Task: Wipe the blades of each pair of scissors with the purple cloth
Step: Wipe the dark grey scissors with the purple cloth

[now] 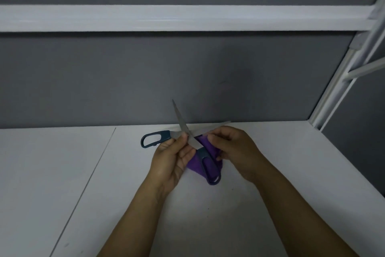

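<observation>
Head view. Scissors [181,123] with dark blue handles are held above a white table [62,173], near its far edge, and are spread wide open. One blade points up and slightly left, against the grey wall [145,79]. The other runs right and is mostly hidden, with only its tip showing beyond the right hand [233,146]. One handle loop sticks out to the left and the other hangs down toward the camera.

The left hand [168,160] comes in from below with the palm turned inward. Thumb and fingertips pinch the scissors at the pivot, where the two blades cross, and the remaining fingers curl beneath.

The right hand is curled, knuckles up, just right of the pivot. Its thumb and fingers grip the cloth [193,165] — purple, bunched — at the root of the right-pointing blade. Whether the cloth fully wraps that blade cannot be told, because the hand covers it. The rest of the cloth hangs between the two hands, behind the lower handle loop, and its bottom edge reaches the table or nearly does; contact is not clear.

A white rail [166,18] crosses the wall above. A white post [333,90] stands at the right — slanted in this wide-angle view.
</observation>
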